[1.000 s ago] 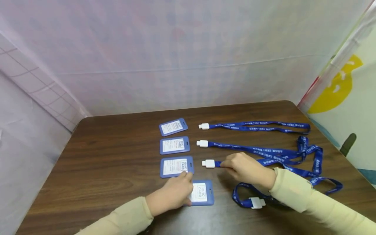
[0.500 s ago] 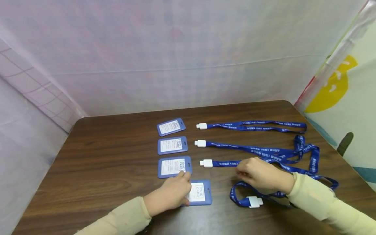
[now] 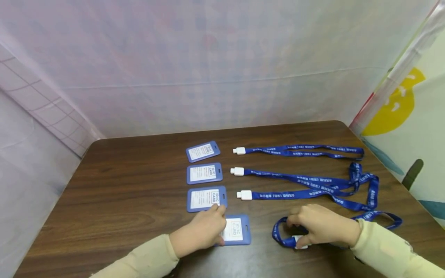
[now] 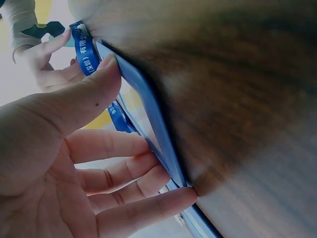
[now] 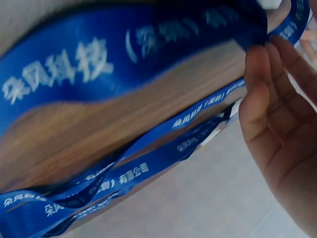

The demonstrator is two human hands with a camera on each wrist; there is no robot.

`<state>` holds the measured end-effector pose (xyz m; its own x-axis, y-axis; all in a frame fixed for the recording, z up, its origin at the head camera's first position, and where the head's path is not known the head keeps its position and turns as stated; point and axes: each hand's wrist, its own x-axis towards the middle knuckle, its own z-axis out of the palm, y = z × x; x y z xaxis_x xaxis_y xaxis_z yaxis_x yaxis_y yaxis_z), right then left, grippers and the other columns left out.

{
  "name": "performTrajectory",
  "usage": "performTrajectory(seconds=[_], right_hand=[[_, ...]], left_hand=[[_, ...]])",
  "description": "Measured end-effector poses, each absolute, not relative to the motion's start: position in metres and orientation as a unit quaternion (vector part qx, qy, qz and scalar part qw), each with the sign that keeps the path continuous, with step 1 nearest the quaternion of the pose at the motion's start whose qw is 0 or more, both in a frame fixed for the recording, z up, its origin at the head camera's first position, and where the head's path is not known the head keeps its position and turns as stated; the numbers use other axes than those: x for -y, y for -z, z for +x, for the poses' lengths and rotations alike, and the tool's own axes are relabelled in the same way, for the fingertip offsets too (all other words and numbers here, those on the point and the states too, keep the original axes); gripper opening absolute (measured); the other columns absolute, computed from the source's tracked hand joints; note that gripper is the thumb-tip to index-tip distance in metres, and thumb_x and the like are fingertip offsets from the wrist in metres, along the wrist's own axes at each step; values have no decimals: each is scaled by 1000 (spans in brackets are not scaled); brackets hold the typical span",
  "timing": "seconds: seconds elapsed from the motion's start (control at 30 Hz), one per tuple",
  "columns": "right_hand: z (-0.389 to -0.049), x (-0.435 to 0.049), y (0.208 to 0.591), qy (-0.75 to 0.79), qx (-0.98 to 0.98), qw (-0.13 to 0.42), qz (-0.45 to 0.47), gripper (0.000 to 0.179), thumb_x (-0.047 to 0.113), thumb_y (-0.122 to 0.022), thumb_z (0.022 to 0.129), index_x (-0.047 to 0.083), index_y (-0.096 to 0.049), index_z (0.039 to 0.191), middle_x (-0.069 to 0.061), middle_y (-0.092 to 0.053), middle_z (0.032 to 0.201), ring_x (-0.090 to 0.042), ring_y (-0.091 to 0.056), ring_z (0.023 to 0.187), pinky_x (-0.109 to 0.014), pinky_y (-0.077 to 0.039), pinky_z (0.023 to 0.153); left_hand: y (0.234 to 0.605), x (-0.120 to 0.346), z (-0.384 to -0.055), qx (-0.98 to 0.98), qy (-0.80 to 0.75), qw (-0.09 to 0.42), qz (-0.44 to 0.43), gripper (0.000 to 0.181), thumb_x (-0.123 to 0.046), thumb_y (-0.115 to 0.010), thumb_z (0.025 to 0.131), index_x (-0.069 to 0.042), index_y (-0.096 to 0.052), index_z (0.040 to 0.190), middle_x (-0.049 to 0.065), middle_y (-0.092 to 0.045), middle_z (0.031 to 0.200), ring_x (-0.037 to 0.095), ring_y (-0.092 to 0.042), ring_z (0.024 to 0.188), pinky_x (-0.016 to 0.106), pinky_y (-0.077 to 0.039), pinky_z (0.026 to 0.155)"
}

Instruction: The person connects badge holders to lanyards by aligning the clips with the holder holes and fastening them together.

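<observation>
In the head view, my left hand rests over the left part of the nearest blue ID card holder. Its thumb and fingers span the holder's edges, which the left wrist view also shows. The holder lies flat on the table. To its right, my right hand grips the nearest blue lanyard by its white buckle, the thumb on the buckle and the fingers bent over it. My hand covers part of this lanyard. White lettering on the strap shows close up in the right wrist view.
Behind lie three more ID card holders in a column. Three lanyards stretch to their right, buckles toward the holders; two overlap at right. A pale curtain hangs behind the brown table.
My right hand has let go of the third lanyard's strap, moved right and toward me, and come down on the nearest lanyard's buckle. The left hand stays on the holder.
</observation>
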<state>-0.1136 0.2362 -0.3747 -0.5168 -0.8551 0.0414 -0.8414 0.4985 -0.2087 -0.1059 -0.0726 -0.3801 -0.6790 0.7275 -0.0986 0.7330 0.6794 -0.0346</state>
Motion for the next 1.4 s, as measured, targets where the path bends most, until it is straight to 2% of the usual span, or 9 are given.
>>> performTrajectory(seconds=[0.37, 0.6, 0.73, 0.9, 1.0, 1.1, 1.17, 1.23, 1.4], right_hand=[[-109, -228, 381, 55, -884, -2, -464, 25, 30, -76, 64, 21, -53, 67, 14, -44, 66, -1, -42, 53, -20, -33, 42], [-108, -231, 391, 58, -919, 6, -389, 37, 31, -68, 77, 24, -40, 54, 15, -35, 51, -1, -30, 43, -21, -27, 36], [-106, -227, 397, 38, -941, -15, -336, 38, 24, -64, 81, 22, -40, 52, 10, -39, 50, -6, -34, 40, -25, -30, 34], [-107, -217, 392, 100, -951, 51, -289, 38, 23, -61, 85, 20, -42, 52, 11, -38, 48, -4, -34, 40, -24, -30, 35], [-113, -215, 387, 174, -922, 66, -340, 36, 19, -63, 83, 21, -43, 53, 17, -34, 49, 4, -29, 42, -16, -27, 36], [-121, -216, 385, 166, -872, 11, -461, 18, 7, -69, 72, 19, -57, 66, 16, -48, 65, 4, -42, 56, -14, -39, 47], [-124, -217, 386, 119, -839, -38, -530, 27, 2, -70, 62, 20, -65, 81, 9, -57, 84, -5, -51, 76, -21, -48, 64], [-127, -217, 388, 75, -810, -68, -578, 43, 1, -69, 57, 22, -68, 94, 2, -58, 104, -16, -52, 95, -33, -49, 79], [-129, -216, 393, 44, -782, -84, -617, 37, 11, -73, 59, 23, -69, 94, 2, -60, 108, -20, -51, 103, -39, -45, 86]], left_hand=[[383, 73, -105, -916, 35, 37, 399, 37, -45, -77, 60, -11, -69, 73, 2, -51, 87, 15, -47, 77, 24, -44, 48], [384, 73, -104, -918, 35, 41, 393, 37, -45, -78, 61, -11, -69, 73, 3, -52, 89, 15, -48, 78, 24, -45, 49], [384, 73, -105, -918, 33, 43, 392, 37, -45, -78, 60, -11, -69, 72, 3, -52, 88, 15, -48, 78, 23, -45, 49], [382, 74, -106, -918, 29, 45, 392, 36, -45, -78, 60, -12, -68, 69, 3, -52, 88, 15, -47, 76, 23, -44, 49], [381, 75, -106, -918, 28, 43, 394, 36, -45, -78, 59, -12, -67, 68, 3, -53, 88, 16, -48, 76, 23, -45, 49], [380, 75, -106, -917, 28, 40, 396, 35, -45, -78, 59, -12, -67, 67, 3, -53, 89, 16, -48, 77, 24, -45, 49], [380, 75, -106, -917, 28, 40, 396, 35, -45, -78, 59, -12, -67, 66, 3, -53, 89, 16, -48, 77, 24, -45, 49], [381, 75, -107, -917, 28, 42, 395, 35, -45, -78, 60, -12, -67, 66, 3, -53, 88, 16, -48, 76, 23, -45, 49], [382, 74, -108, -919, 26, 46, 392, 35, -45, -78, 60, -12, -67, 66, 3, -53, 88, 15, -47, 75, 22, -45, 50]])
